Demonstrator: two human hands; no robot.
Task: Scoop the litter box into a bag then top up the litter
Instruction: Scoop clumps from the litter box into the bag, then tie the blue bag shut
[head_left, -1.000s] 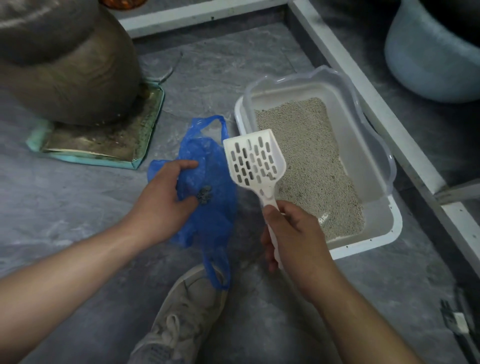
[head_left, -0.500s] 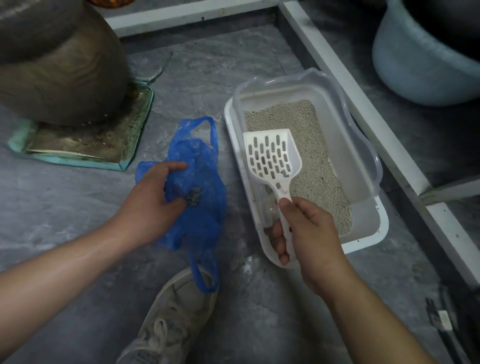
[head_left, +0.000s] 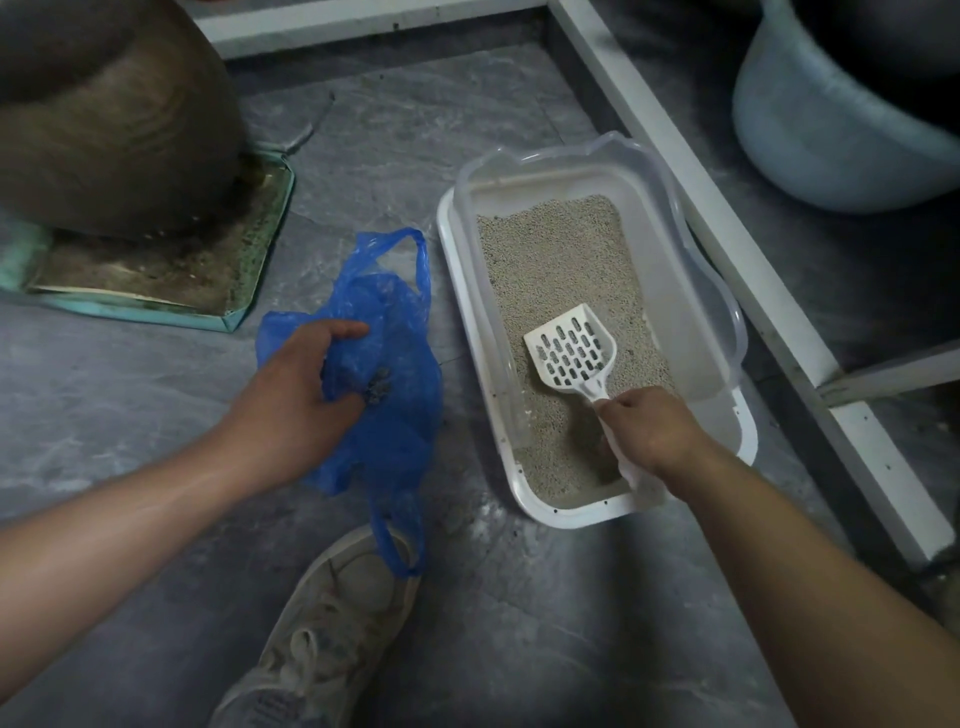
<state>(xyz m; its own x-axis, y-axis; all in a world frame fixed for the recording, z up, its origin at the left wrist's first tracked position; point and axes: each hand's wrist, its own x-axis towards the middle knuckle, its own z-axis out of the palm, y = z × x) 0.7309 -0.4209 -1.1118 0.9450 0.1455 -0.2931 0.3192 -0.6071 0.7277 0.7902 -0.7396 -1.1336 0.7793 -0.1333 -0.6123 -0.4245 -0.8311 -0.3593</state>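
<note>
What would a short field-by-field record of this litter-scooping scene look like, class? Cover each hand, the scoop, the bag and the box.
left hand: grips the blue bag on the floor
right hand: holds the handle of the white scoop
scoop: slotted head down on the litter, inside the box
bag: dark clumps show through it near the left fingers
litter box: white tray with a clear rim, right of the bag
shoe: below the bag

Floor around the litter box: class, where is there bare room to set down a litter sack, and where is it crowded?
Bare floor lies between the brown pot, the white frame and the litter box. More lies right of the shoe, below the box. Crowded: the strip between box and bag, held by the left hand; the right hand works the scoop.
</note>
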